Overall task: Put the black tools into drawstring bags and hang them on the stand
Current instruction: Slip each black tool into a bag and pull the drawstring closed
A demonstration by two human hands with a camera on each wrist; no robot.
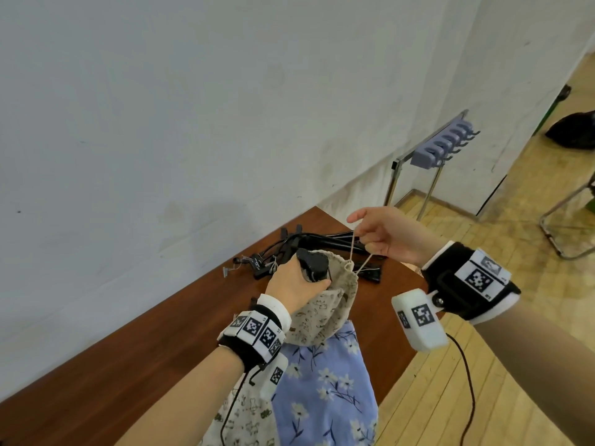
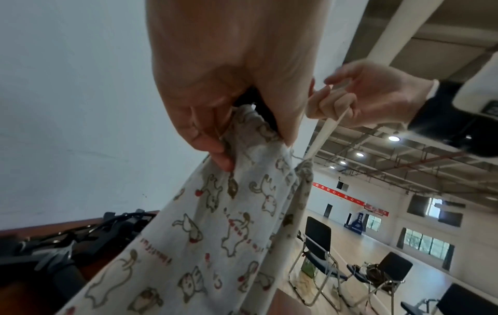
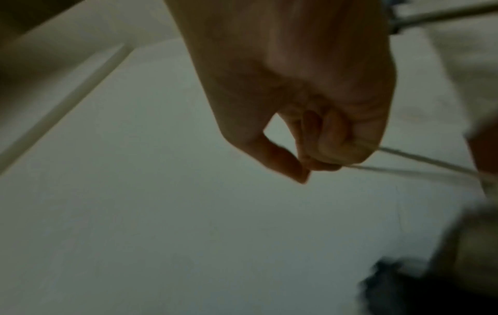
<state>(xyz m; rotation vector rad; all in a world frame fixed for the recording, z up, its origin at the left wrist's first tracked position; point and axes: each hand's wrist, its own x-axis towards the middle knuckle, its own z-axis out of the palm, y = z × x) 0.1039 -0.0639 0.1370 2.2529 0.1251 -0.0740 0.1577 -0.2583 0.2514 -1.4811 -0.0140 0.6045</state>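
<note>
A beige cat-print drawstring bag [image 1: 325,312] [image 2: 215,234] hangs above the brown table [image 1: 135,358]. My left hand [image 1: 294,286] [image 2: 229,102] grips the bag's gathered mouth, where a black tool [image 1: 314,263] sticks out. My right hand [image 1: 383,235] [image 3: 318,149] [image 2: 358,100] pinches the bag's cream drawstring [image 1: 357,255] [image 3: 409,164] and holds it taut up and to the right. More black tools [image 1: 322,246] [image 2: 67,240] lie in a heap on the table behind the bag. The metal stand [image 1: 428,159] with grey hooks [image 1: 446,144] rises past the table's far end.
A blue floral bag [image 1: 325,391] and another beige printed bag [image 1: 244,416] lie at the table's near edge. A white wall runs along the left. Wooden floor, a folding chair frame [image 1: 566,226] and a black bag [image 1: 576,130] are to the right.
</note>
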